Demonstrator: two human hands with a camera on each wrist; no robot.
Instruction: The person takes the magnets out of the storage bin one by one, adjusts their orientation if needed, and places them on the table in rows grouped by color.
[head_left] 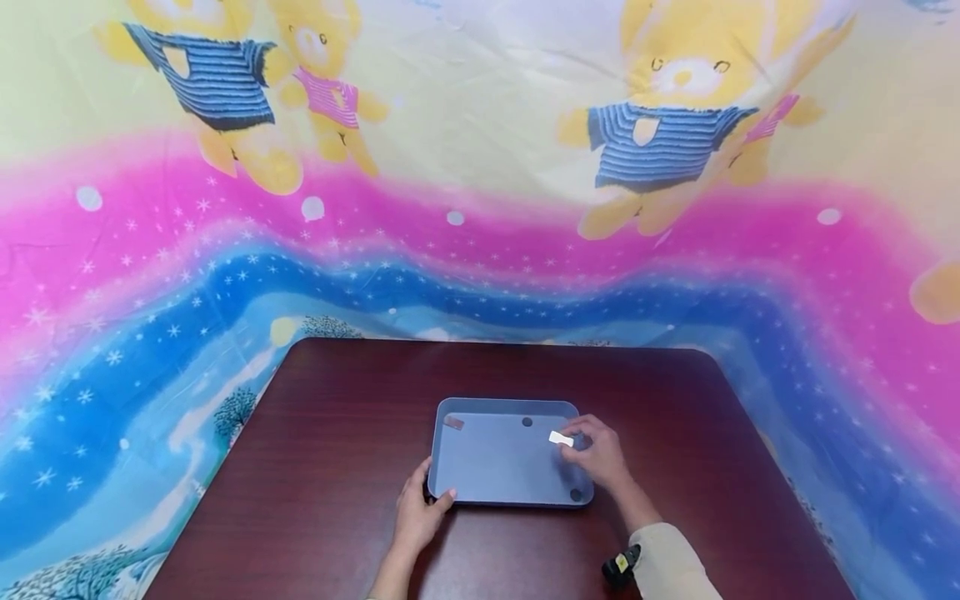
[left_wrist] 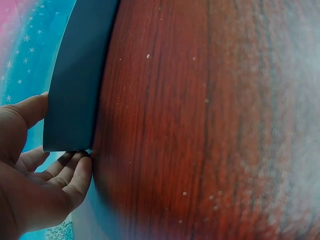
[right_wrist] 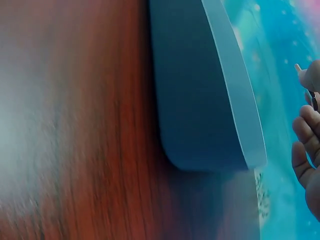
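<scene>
A shallow blue-grey tray point(head_left: 495, 492) lies on the dark wood table. My left hand point(head_left: 420, 512) grips its near left corner, thumb at the rim and fingers around the side; the left wrist view shows the same hand point(left_wrist: 45, 180) at the tray's corner point(left_wrist: 75, 90). Over the tray's right part, my right hand point(head_left: 600, 452) pinches a small, bright white rectangular piece point(head_left: 560, 438) between thumb and fingers. The right wrist view catches only part of that hand point(right_wrist: 307, 135), and the piece is barely visible there. What the piece is cannot be told.
Inside the tray are a small brownish rectangular piece point(head_left: 453, 423) at the back left, a dark round disc point(head_left: 527, 422) at the back and another dark disc point(head_left: 576, 495) at the front right. The table point(head_left: 315, 467) reaches a patterned cloth point(head_left: 480, 233) behind. A black strapped device point(head_left: 621, 567) sits by the right sleeve.
</scene>
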